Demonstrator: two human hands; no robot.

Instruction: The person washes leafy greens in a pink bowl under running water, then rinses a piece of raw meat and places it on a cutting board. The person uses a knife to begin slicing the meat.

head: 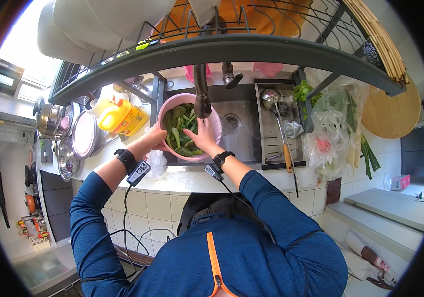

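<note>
A pink plastic basin (168,102) full of leafy greens (178,128) is over the left part of the steel sink (245,148). My left hand (156,137) grips its left rim, with the thumb towards the inside. My right hand (205,136) lies across the right side of the basin, thumb spread away from the fingers and resting on the greens. The dark faucet spout (202,100) hides part of its fingertips. A clear sheen beyond the right rim looks like water running towards the drain (231,121).
Overhead runs a dark metal dish rack (215,50). Right of the basin, a steel draining tray (271,138) holds a ladle (270,95), beside bagged vegetables (325,137). A yellow jug (124,118) and a steel colander (66,157) stand left. Cables hang from both wrist devices.
</note>
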